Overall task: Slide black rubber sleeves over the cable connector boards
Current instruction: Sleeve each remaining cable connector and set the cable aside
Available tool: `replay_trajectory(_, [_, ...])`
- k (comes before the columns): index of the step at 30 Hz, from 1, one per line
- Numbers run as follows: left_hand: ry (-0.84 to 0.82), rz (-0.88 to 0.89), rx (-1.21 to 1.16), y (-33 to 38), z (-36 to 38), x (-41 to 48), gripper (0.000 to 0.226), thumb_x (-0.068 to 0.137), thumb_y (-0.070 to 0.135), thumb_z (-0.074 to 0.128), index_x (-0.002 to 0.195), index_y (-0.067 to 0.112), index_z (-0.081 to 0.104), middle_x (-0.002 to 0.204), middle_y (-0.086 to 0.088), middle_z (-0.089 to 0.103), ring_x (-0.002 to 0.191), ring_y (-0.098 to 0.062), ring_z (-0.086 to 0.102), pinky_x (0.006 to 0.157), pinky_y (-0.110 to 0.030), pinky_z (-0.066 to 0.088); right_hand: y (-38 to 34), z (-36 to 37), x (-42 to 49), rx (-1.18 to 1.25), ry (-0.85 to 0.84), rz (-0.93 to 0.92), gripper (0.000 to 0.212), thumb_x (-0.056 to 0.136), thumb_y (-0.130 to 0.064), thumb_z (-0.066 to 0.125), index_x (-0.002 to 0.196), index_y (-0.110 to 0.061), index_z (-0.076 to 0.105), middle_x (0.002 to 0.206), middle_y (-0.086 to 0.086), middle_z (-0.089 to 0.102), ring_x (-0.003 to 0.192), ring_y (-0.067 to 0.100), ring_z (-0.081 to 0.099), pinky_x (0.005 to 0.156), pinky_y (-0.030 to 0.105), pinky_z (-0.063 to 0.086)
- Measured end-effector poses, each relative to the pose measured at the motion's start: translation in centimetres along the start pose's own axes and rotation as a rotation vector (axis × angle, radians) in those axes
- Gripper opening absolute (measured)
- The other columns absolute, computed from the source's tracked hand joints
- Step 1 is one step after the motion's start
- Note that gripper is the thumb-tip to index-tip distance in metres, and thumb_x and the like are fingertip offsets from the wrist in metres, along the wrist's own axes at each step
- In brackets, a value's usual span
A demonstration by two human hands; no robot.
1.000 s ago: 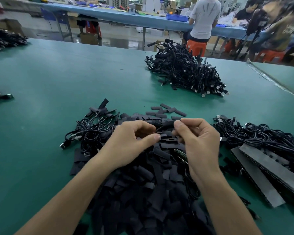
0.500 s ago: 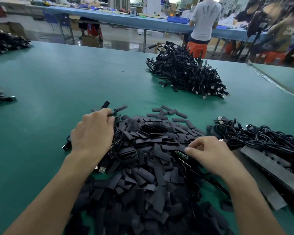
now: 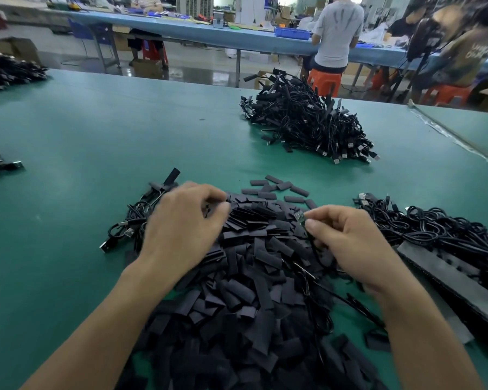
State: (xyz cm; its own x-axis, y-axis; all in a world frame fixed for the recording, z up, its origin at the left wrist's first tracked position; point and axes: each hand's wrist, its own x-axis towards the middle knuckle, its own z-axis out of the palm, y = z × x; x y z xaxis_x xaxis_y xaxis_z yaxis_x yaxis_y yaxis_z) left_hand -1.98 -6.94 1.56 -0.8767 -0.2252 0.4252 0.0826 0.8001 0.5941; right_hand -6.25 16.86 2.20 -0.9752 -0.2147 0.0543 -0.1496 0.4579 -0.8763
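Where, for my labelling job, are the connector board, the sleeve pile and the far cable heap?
connector board (image 3: 299, 216), head view, exposed tip.
sleeve pile (image 3: 237, 291), head view, centre.
far cable heap (image 3: 302, 122), head view, centre.

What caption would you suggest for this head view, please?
Right hand pinches a board; left hand touches the sleeve pile.

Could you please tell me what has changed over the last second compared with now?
The left hand went out to the left cable bundle, then swung back right onto the sleeve pile; whether it pinches a sleeve is blurred. The right hand dipped to the pile, took a green connector board and now pinches it. The far cable heap stayed put.
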Motion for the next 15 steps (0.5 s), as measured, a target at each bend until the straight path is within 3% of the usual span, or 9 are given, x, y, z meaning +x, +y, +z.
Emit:
replay_trajectory(1, [-0.072,0.003,-0.177,0.8,0.3,-0.3,0.015,0.089,0.031,0.068,0.101,0.027,0.076,0.086,0.019,0.071,0.08,0.002,0.066,0.072,-0.012,0.051,-0.5,0.1,-0.2,0.144,-0.005,-0.011,0.016,0.093,-0.009,0.064,0.089,-0.023,0.07,0.065,-0.014,0.069,0.059,-0.004,0.06,0.056,0.012,0.047])
replay_trajectory(3, [-0.221,0.013,-0.432,2.0,1.2,-1.0,0.015,0.087,0.035,0.07,0.1,0.028,0.076,0.08,0.02,0.073,0.076,0.005,0.067,0.067,-0.007,0.049,-1.6,0.3,-0.5,0.363,-0.026,-0.05,0.012,0.089,-0.006,0.066,0.088,-0.017,0.07,0.066,-0.005,0.069,0.06,0.005,0.062,0.057,0.015,0.051])
replay_trajectory(6, [-0.333,0.018,-0.631,3.0,2.3,-1.9,0.016,0.089,0.039,0.07,0.102,0.03,0.074,0.09,0.014,0.076,0.082,-0.004,0.072,0.072,-0.018,0.055,-2.5,0.9,-0.9,0.563,-0.057,-0.116,0.006,0.076,-0.02,0.07,0.08,-0.019,0.073,0.07,0.001,0.07,0.065,0.014,0.066,0.064,0.024,0.057])
replay_trajectory(9, [-0.26,0.015,-0.738,3.3,2.7,-2.0,0.012,0.09,0.035,0.066,0.097,0.028,0.073,0.087,0.005,0.077,0.081,-0.015,0.073,0.075,-0.03,0.06,-3.0,1.6,-1.2,0.675,-0.079,-0.166,0.008,0.074,-0.018,0.069,0.077,-0.021,0.076,0.074,0.006,0.072,0.068,0.019,0.069,0.068,0.029,0.059])
replay_trajectory(12, [-0.196,-0.001,-0.814,3.1,2.7,-1.9,0.009,0.095,0.02,0.064,0.092,0.019,0.073,0.08,-0.002,0.075,0.075,-0.021,0.073,0.075,-0.037,0.061,-3.1,1.7,-1.2,0.625,-0.083,-0.204,0.015,0.081,-0.007,0.069,0.083,-0.018,0.078,0.082,0.007,0.075,0.075,0.021,0.073,0.068,0.024,0.058])
replay_trajectory(15, [-0.077,-0.06,-0.795,2.7,2.5,-1.4,0.014,0.098,0.014,0.06,0.087,0.015,0.07,0.065,0.005,0.068,0.06,-0.008,0.064,0.063,-0.022,0.057,-2.0,1.3,-0.7,0.299,0.053,-0.205,0.024,0.089,-0.001,0.067,0.09,-0.024,0.075,0.085,-0.003,0.076,0.075,0.012,0.073,0.069,0.02,0.057])
